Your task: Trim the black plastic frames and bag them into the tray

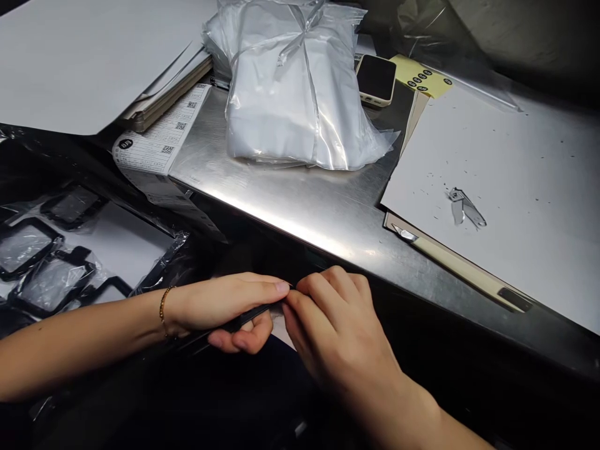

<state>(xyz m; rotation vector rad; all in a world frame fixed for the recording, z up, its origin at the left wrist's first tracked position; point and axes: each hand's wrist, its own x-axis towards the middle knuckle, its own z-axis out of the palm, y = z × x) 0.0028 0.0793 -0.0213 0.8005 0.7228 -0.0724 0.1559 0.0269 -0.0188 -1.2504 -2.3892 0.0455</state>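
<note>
My left hand (220, 303) is closed around a thin black part (253, 312), its thumb lying along the top and its fingers curled beneath. Most of this part is hidden by my hands, so its full shape cannot be made out. My right hand (340, 325) meets the left thumb tip, fingers bent and pinched at the part's end. Both hands are in front of the metal table's edge, above my dark lap. Beside my left forearm lie several black frames (54, 281) in clear plastic bags.
On the metal table (281, 200) sit a tied bundle of clear plastic bags (281, 94), a phone (376, 80) and a yellow label sheet (422, 78). Nail clippers (466, 207) rest on white board, with a craft knife (459, 265) along its edge. Stacked boards (94, 56) and printed labels (164, 134) are left.
</note>
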